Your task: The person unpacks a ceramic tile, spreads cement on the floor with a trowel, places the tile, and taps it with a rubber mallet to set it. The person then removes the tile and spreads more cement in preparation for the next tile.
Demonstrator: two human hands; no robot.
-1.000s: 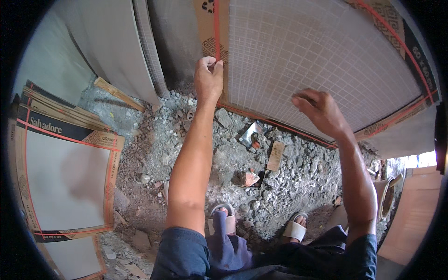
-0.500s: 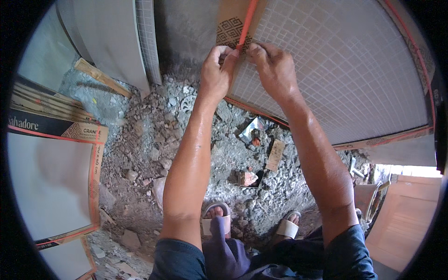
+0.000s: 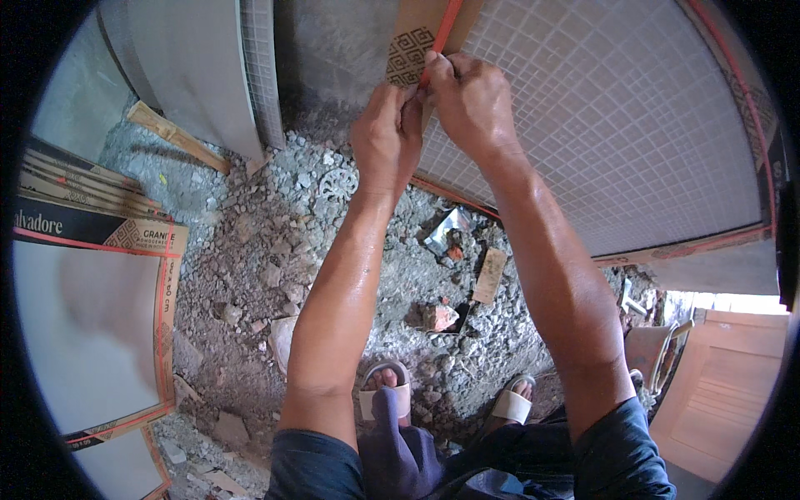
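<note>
The orange strap (image 3: pixel 439 37) runs up the cardboard-edged tile package (image 3: pixel 600 125) leaning at top centre. Right hand (image 3: pixel 471 104) and left hand (image 3: pixel 385 137), touching, both pinch the strap closed-fingered. Rubble ground (image 3: pixel 275 250) lies below.

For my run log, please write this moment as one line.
left hand: pinching thin orange plastic strap | right hand: gripping same strap | strap: on brown cardboard-edged tile pack

The single head-worn fisheye camera looked steeply down from above the person's own forearms, which entered from the lower edge. It faced forward and down, close to the left hand (image 3: pixel 385 137) and right hand (image 3: pixel 469 104), onto the rubble ground (image 3: pixel 275 250). Straight edges bent near the rim.
</note>
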